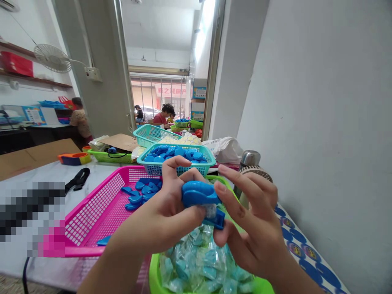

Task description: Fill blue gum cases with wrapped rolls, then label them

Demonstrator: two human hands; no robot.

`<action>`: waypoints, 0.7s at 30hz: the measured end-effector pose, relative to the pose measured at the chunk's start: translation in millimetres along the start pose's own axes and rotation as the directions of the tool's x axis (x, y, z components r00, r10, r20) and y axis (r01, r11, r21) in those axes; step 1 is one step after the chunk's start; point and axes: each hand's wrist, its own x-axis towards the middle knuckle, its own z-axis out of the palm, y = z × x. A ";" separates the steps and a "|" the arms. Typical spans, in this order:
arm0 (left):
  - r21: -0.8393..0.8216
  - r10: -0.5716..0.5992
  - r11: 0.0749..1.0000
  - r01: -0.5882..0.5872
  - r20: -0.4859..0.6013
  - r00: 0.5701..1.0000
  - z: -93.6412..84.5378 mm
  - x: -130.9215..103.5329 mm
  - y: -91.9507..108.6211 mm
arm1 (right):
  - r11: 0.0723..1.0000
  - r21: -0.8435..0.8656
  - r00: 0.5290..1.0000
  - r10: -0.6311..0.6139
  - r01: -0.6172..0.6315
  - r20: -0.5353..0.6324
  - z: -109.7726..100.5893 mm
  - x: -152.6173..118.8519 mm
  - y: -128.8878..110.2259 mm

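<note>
Above the baskets, both hands hold a glossy blue plastic part with a rounded upper shell. A second blue piece sticks out below it, and something clear shows between the two. My left hand is closed round the left end, its thumb pressing from beneath. My right hand pinches the right end, a fingertip on the shell and the thumb by the lower piece; its other fingers are raised. Beneath the hands, a green basket holds many clear-wrapped light-blue pieces.
A pink basket with loose blue parts stands left. Behind are a turquoise basket full of blue pieces, a metal flask and a tape dispenser. A wall rises at right. Several people sit farther back.
</note>
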 end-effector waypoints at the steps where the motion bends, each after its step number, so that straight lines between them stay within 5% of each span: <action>1: -0.013 0.003 1.000 -0.003 0.015 1.000 -0.1 -1.2 0.3 | 1.000 0.010 0.999 -0.006 0.007 -0.048 0.2 0.5 -0.7; 8: -0.162 -0.067 0.982 0.100 0.195 0.979 1.9 -6.8 -2.4 | 0.989 0.145 0.968 0.001 0.036 -0.251 0.5 2.4 -4.0; 16: -0.037 -0.034 0.998 0.041 0.165 0.986 3.8 -4.6 -8.8 | 0.971 0.210 0.961 -0.050 0.110 -0.274 -2.3 0.9 -2.8; 21: -0.271 -0.029 0.961 0.061 0.121 0.992 14.4 5.9 -11.2 | 0.984 0.157 0.953 -0.033 0.083 -0.300 -4.4 -2.0 2.0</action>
